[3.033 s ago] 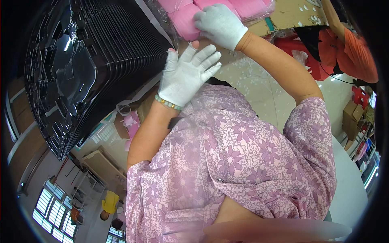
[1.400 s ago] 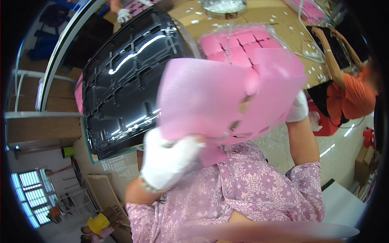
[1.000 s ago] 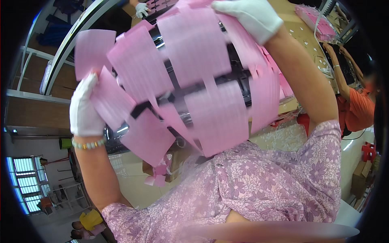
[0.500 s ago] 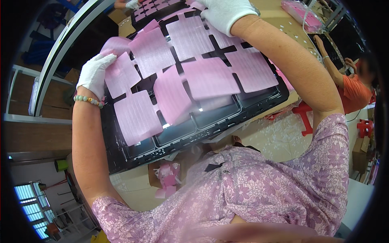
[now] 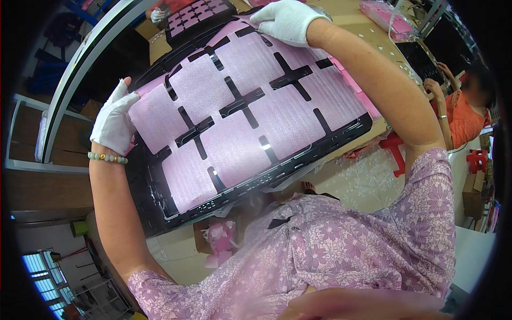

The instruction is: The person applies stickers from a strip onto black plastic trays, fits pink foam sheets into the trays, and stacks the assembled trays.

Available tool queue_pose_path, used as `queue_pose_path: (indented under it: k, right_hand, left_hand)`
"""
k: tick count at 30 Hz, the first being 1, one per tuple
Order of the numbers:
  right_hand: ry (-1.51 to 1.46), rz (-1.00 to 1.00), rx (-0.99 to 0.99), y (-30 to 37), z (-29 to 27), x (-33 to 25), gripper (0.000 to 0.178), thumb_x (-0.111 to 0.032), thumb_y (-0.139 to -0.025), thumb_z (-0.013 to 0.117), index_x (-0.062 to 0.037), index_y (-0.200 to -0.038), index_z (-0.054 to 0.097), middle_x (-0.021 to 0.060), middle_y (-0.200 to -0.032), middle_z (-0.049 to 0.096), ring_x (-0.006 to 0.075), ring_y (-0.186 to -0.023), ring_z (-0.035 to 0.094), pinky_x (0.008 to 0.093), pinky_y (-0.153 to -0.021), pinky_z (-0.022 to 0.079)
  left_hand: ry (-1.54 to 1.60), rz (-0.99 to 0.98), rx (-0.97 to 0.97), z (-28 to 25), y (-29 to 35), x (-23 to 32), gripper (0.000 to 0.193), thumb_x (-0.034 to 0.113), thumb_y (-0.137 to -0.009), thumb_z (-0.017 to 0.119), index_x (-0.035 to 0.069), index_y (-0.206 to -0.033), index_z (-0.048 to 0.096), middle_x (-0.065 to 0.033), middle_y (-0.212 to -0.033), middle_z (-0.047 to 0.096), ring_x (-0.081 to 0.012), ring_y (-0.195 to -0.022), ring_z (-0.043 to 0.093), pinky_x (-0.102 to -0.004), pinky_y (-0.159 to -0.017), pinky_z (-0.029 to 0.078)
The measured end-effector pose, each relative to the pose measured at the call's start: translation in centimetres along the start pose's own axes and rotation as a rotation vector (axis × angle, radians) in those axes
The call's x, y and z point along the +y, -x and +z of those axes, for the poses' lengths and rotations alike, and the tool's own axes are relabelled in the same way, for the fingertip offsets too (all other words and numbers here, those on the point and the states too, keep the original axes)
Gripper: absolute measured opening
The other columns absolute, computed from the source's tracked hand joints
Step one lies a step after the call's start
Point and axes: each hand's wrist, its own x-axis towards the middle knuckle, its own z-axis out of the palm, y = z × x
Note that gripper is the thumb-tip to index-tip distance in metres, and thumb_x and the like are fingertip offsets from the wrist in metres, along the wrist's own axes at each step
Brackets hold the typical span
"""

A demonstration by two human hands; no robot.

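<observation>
A pink foam sheet with cross-shaped cutouts lies nearly flat over a black plastic tray. The tray's dark ribs show through the cutouts. My left hand, in a white glove with bare fingertips, is at the sheet's left edge. Its thumb stands up and apart, and the other fingers touch the foam. At the far edge, my gloved right hand has bent fingers closed on the foam sheet. Part of that grip is hidden behind the hand.
Another black tray with pink pads stands beyond, near another person's gloved hand. At the right, a person in orange handles a dark panel. A red stool and pink scraps are below table height. A metal frame rises at the left.
The foam sheet has come down from raised, rippling flaps to lying nearly flat on the tray. My left hand has moved left and nearer, its thumb now off the foam; my right hand shifted slightly left.
</observation>
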Motion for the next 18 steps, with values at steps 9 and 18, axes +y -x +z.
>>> queue_pose_path:
  k: [9, 18]
  right_hand:
    - [0.062, 0.026, -0.088, -0.9, -0.3, -1.8, 0.031, -0.026, -0.09, 0.049, -0.015, -0.105, 0.073, 0.016, -0.105, 0.07, 0.0351, -0.099, 0.066, 0.0425, -0.092, 0.05]
    - [0.065, 0.011, -0.037, -0.3, -0.2, -1.7, 0.031, -0.027, -0.092, 0.051, -0.0075, -0.108, 0.07, 0.0177, -0.099, 0.07, 0.0337, -0.098, 0.066, 0.0405, -0.089, 0.051]
  left_hand:
    - [-0.221, 0.376, 0.196, -1.1, -0.1, -1.0, 0.062, -0.012, -0.083, 0.05, 0.001, -0.143, 0.044, -0.0158, -0.127, 0.063, -0.007, -0.071, 0.061, -0.018, -0.057, 0.044]
    - [-0.352, 0.181, 0.3, -2.3, -0.7, -1.3, 0.056, 0.043, -0.093, 0.065, 0.008, -0.137, 0.056, -0.0072, -0.094, 0.07, -0.0081, -0.055, 0.046, -0.0224, -0.046, 0.036]
